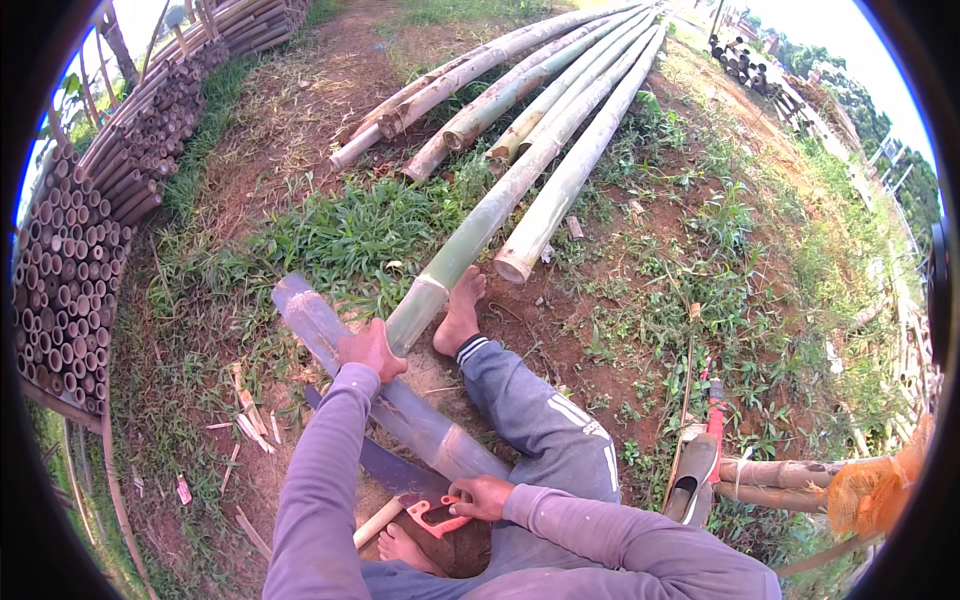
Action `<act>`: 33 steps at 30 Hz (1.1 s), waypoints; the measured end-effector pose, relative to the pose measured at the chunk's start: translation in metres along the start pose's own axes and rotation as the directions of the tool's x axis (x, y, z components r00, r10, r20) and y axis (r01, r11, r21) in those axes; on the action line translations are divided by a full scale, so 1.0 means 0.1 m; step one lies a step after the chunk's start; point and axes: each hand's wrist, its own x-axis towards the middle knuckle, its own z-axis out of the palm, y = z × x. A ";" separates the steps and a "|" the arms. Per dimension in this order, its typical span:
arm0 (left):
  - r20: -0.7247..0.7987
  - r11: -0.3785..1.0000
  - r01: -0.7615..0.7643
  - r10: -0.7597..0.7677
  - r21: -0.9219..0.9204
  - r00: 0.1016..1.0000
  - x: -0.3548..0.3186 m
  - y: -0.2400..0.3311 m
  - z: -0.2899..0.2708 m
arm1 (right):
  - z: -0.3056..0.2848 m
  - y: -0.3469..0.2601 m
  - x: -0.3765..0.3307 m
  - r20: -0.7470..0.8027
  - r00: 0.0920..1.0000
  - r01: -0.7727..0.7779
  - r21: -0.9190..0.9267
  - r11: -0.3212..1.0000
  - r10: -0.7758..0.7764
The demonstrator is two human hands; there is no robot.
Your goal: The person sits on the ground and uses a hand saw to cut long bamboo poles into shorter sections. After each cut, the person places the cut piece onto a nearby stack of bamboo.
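Observation:
I sit on bare ground with a thick pale bamboo section (330, 340) lying across my lap, slanting from upper left to lower right. My left hand (372, 350) presses down on top of it, gripping the pole. My right hand (482, 497) is closed around the red handle of a hand saw (432, 515), whose dark blade (390, 470) runs up and left beneath the pole. My bare foot (460, 312) rests against the cut end of a long green bamboo pole (470, 235).
Several long bamboo poles (560, 110) lie on the grass ahead. Stacked cut bamboo tubes (70, 260) form a wall at left. Wood chips (250, 420) litter the ground at left. A sandal (692, 478), a red-handled tool (714, 415) and short poles (780, 482) lie at right.

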 end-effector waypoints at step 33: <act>-0.274 0.792 0.506 -0.599 -0.342 0.752 -5.31 -2.82 3.26 | 2.42 -2.42 2.37 0.306 0.948 -0.319 0.922 0.218 0.090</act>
